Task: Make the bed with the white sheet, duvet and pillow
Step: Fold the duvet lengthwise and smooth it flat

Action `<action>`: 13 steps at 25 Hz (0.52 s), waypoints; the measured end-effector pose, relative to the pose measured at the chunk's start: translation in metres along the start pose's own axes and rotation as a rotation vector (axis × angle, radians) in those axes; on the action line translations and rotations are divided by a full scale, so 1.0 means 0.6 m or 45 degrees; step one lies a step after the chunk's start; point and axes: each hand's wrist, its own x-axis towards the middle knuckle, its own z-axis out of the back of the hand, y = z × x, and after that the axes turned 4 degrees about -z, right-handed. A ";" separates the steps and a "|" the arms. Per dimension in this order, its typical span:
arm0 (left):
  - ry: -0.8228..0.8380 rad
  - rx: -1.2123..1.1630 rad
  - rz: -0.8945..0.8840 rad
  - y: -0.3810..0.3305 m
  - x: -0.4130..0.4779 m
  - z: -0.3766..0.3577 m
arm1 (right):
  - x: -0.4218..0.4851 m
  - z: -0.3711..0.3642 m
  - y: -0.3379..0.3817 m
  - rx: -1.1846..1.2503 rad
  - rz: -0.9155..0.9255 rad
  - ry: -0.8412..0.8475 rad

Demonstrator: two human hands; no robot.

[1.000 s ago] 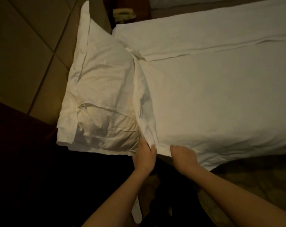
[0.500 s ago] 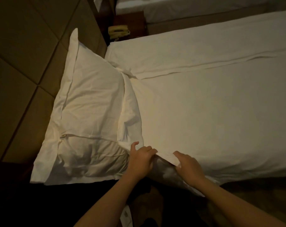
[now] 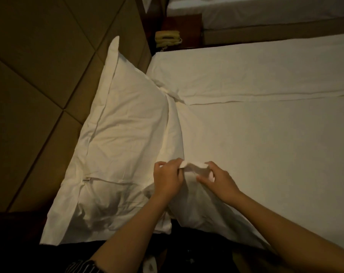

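A white pillow (image 3: pixel 116 146) lies at the head of the bed on the left, against the padded headboard. The white duvet (image 3: pixel 265 150) covers the bed to the right of it, and a strip of white sheet (image 3: pixel 236 75) shows along the far side. My left hand (image 3: pixel 167 179) and my right hand (image 3: pixel 218 179) both pinch the duvet's near corner beside the pillow. The corner is raised off the bed, with a short stretch of its edge held taut between the two hands.
The brown padded headboard (image 3: pixel 39 79) fills the left side. A wooden nightstand (image 3: pixel 187 26) with a yellow telephone (image 3: pixel 167 38) stands beyond the bed. A second bed (image 3: pixel 265 12) lies further back. Dark floor runs along the near edge.
My hands have gone from lying on the duvet's edge to pinching its corner and lifting it. The view has tilted, so the pillow and bed sit lower in frame.
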 end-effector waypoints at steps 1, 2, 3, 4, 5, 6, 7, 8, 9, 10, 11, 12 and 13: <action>-0.007 0.007 0.031 0.015 0.022 -0.001 | 0.018 -0.007 0.004 0.021 -0.071 0.103; 0.006 0.009 0.044 0.027 0.046 -0.002 | 0.032 -0.015 0.007 0.034 -0.138 0.144; 0.034 0.000 0.052 0.039 0.077 -0.006 | 0.052 -0.021 0.013 0.041 -0.182 0.103; 0.062 -0.028 0.077 0.048 0.104 -0.010 | 0.071 -0.019 0.020 0.034 -0.210 0.020; 0.074 -0.058 0.127 0.057 0.129 -0.015 | 0.092 -0.012 0.032 0.001 -0.212 -0.068; 0.076 -0.090 0.205 0.067 0.151 -0.019 | 0.115 -0.002 0.049 -0.071 -0.192 -0.132; 0.077 -0.114 0.287 0.075 0.172 -0.016 | 0.139 0.011 0.071 -0.141 -0.145 -0.189; 0.069 -0.139 0.371 0.086 0.201 -0.010 | 0.167 0.026 0.101 -0.189 -0.080 -0.244; 0.033 -0.165 0.430 0.096 0.232 0.001 | 0.193 0.043 0.135 -0.231 -0.010 -0.293; -0.028 -0.190 0.439 0.106 0.266 0.012 | 0.219 0.061 0.170 -0.286 0.054 -0.338; -0.095 -0.202 0.420 0.116 0.301 0.020 | 0.249 0.081 0.205 -0.348 0.114 -0.373; -0.155 -0.191 0.402 0.126 0.332 0.024 | 0.278 0.100 0.237 -0.409 0.180 -0.393; -0.178 -0.155 0.411 0.139 0.361 0.022 | 0.309 0.116 0.264 -0.464 0.235 -0.390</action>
